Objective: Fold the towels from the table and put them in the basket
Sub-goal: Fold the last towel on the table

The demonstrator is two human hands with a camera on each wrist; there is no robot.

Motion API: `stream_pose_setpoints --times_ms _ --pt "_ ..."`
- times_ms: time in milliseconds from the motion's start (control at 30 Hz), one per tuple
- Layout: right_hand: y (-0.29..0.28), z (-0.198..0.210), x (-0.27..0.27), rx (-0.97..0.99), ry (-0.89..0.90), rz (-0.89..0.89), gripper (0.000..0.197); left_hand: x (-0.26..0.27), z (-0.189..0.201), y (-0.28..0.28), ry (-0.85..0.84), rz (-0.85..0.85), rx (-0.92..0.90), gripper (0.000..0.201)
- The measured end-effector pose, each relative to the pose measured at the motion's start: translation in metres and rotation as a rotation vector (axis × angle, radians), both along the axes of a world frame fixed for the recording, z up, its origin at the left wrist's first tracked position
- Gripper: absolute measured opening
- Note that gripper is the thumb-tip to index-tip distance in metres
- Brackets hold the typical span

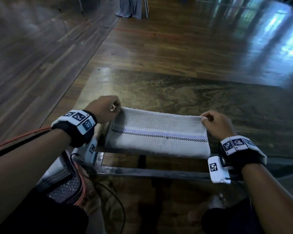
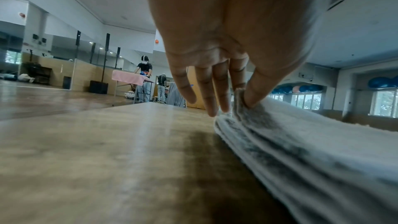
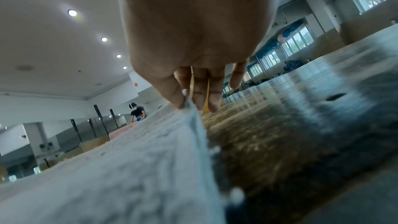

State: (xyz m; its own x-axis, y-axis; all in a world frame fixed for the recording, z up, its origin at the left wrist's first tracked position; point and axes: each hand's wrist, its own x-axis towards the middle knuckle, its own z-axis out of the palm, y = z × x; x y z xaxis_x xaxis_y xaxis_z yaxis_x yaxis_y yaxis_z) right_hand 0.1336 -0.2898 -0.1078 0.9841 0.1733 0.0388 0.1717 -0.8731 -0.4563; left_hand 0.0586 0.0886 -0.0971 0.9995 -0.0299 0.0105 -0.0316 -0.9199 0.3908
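Observation:
A white towel (image 1: 157,134) with a blue and black checked stripe lies folded in a long band at the near edge of the table (image 1: 176,92). My left hand (image 1: 115,108) pinches its far left corner between thumb and fingers; the left wrist view shows the thumb on top of the stacked layers of the towel (image 2: 301,142). My right hand (image 1: 205,118) pinches the far right corner, and in the right wrist view the thumb (image 3: 174,98) presses the towel (image 3: 129,168) edge. No basket is in view.
The table has a dark brown marbled top with a metal frame (image 1: 150,172) under its near edge. Orange and black cables (image 1: 81,186) hang at my left side. Wooden floor (image 1: 41,48) surrounds the table. Other people work at a pink-covered table (image 2: 129,77) far off.

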Motion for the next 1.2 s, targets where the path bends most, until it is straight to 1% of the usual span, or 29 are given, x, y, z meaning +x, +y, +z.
stream_pose_setpoints --times_ms 67,133,200,267,367,400,433,500,567,633,700,733,767,800,833,900,933,967,1000,1067,1133,1200 --pt "0.006 -0.004 0.008 -0.127 -0.01 0.024 0.008 0.009 -0.003 -0.003 0.054 0.01 0.054 0.01" --pt "0.011 -0.008 0.015 -0.192 0.001 0.062 0.008 0.014 -0.004 -0.004 0.118 0.012 0.135 0.011" --pt "0.014 -0.01 0.017 -0.193 0.02 0.079 0.009 0.016 -0.005 -0.004 0.156 0.018 0.174 0.01" --pt "0.016 -0.012 0.017 -0.199 0.016 0.077 0.011 0.015 -0.003 -0.005 0.174 0.017 0.165 0.008" --pt "0.019 -0.006 0.014 -0.154 -0.07 0.064 0.014 0.01 0.009 -0.008 0.159 0.024 0.153 0.01" --pt "0.021 -0.001 0.013 -0.104 -0.14 0.055 0.014 0.009 0.016 -0.009 0.105 0.042 0.153 0.011" --pt "0.022 0.006 0.011 -0.042 -0.236 0.045 0.015 0.007 0.024 -0.009 0.012 0.069 0.144 0.012" --pt "0.025 0.023 0.008 0.09 -0.456 0.019 0.018 0.004 0.044 -0.006 -0.243 0.139 0.082 0.012" --pt "0.028 0.036 0.005 0.18 -0.598 -0.015 0.025 0.001 0.061 -0.004 -0.451 0.18 0.023 0.014" --pt "0.029 0.041 0.0 0.18 -0.666 -0.028 0.029 -0.005 0.067 -0.003 -0.538 0.165 0.009 0.02" --pt "0.025 0.038 -0.003 0.12 -0.683 -0.004 0.028 -0.011 0.063 -0.002 -0.556 0.114 0.052 0.024" --pt "0.02 0.036 -0.004 0.074 -0.658 0.021 0.027 -0.014 0.058 -0.001 -0.539 0.07 0.085 0.024" --pt "0.015 0.032 -0.003 0.011 -0.592 0.057 0.025 -0.017 0.052 0.0 -0.49 0.015 0.117 0.024" --pt "0.009 0.029 -0.002 -0.079 -0.477 0.105 0.025 -0.02 0.044 0.002 -0.4 -0.046 0.153 0.024" --pt "0.005 0.026 -0.001 -0.199 -0.316 0.163 0.025 -0.022 0.036 0.004 -0.269 -0.104 0.193 0.026" --pt "0.001 0.018 -0.004 -0.421 0.035 0.269 0.026 -0.029 0.019 0.008 0.057 -0.18 0.223 0.035" --pt "-0.001 0.014 -0.006 -0.458 0.154 0.288 0.026 -0.033 0.012 0.01 0.176 -0.199 0.203 0.037" --pt "-0.001 0.013 -0.009 -0.433 0.206 0.287 0.025 -0.036 0.006 0.012 0.22 -0.213 0.178 0.037" --pt "-0.002 0.012 -0.011 -0.38 0.201 0.274 0.024 -0.037 0.003 0.014 0.21 -0.218 0.156 0.034" --pt "-0.004 0.012 -0.013 -0.32 0.122 0.253 0.021 -0.038 0.0 0.018 0.13 -0.192 0.13 0.028" --pt "-0.004 0.012 -0.012 -0.319 0.09 0.272 0.018 -0.038 -0.002 0.019 0.081 -0.178 0.133 0.023" --pt "-0.001 0.011 -0.013 -0.336 0.087 0.295 0.015 -0.038 -0.003 0.017 0.078 -0.181 0.149 0.019"
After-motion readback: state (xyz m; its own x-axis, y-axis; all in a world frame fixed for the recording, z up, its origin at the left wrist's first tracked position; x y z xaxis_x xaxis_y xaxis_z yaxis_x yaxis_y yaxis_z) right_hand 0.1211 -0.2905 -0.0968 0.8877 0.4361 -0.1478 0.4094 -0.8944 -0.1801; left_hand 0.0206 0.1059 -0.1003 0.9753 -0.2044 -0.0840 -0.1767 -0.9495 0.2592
